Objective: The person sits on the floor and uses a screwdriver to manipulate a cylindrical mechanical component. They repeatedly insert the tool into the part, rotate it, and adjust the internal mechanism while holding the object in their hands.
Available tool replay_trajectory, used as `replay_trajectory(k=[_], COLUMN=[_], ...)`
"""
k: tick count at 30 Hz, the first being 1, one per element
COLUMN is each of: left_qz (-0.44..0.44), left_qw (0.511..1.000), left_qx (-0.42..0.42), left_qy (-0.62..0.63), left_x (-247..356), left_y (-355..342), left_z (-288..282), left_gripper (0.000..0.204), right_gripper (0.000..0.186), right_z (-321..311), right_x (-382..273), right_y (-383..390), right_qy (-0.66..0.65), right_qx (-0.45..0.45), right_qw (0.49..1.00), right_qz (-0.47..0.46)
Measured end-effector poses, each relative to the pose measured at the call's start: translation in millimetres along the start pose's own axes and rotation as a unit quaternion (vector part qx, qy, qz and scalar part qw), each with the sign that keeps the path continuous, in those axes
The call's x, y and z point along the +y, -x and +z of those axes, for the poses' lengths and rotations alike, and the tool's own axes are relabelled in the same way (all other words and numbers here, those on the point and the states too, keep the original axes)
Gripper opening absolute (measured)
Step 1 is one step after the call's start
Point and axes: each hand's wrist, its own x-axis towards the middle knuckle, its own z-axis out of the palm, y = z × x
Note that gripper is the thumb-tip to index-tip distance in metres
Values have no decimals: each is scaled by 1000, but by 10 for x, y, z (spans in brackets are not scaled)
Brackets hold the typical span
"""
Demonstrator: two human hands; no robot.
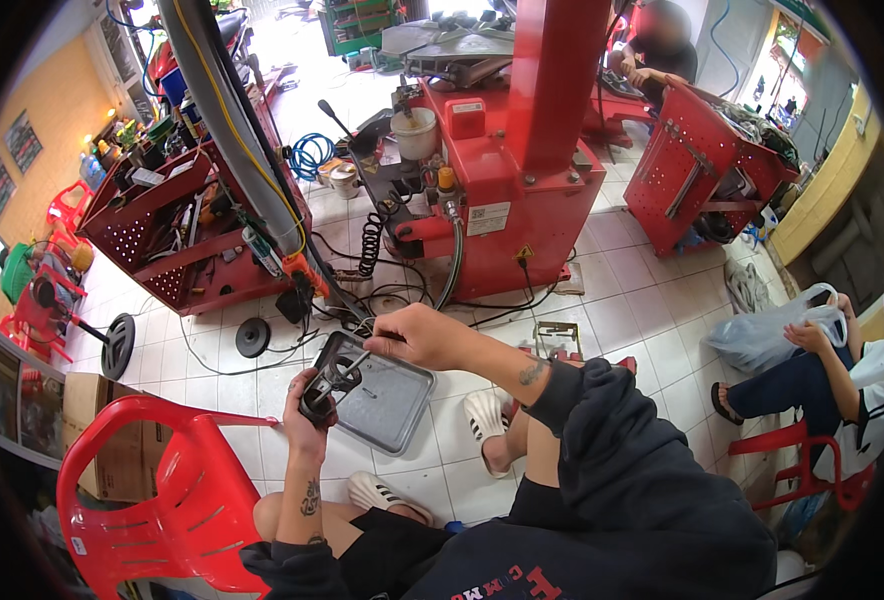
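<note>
My left hand (pixel 307 410) is closed around a dark machine part (pixel 322 396) with a rounded, ring-like shape. Its exact kind is too small to make out. Closed on a thin metal rod-shaped tool (pixel 358 362), my right hand (pixel 414 335) is just above and to the right of that part. The tool slants down toward the part; whether its tip touches cannot be told. Both hands are over a grey metal tray (pixel 394 415) lying on the tiled floor between my feet and a red machine.
A red plastic chair (pixel 152 490) stands at my left. Ahead are the red machine (pixel 522 230) with hoses and cables at its base, and a red tool cart (pixel 202 270). Another red cart (pixel 682 170) is far right. At right sits a person holding a plastic bag (pixel 762 340).
</note>
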Motion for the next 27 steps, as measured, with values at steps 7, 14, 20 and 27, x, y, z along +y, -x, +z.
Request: replay_trajectory(k=[7,14,20,27], left_qz=[15,19,31,43], left_qw=[1000,999,999,998], left_qx=[-16,16,1,6], left_qy=[-17,-37,-45,-40], left_x=[-7,23,-61,83], left_y=[-21,7,-137,35], left_z=[-66,2,-132,-59], left_gripper=[30,32,37,37], right_gripper=[31,39,32,30], right_z=[-25,16,122,160], right_x=[-99,-62,199,-103], right_y=[40,-22,-10,6], right_qy=[-57,80,73,5], right_qx=[28,-3,36,-14], right_qw=[998,994,997,1000], right_qz=[-20,73,-3,22])
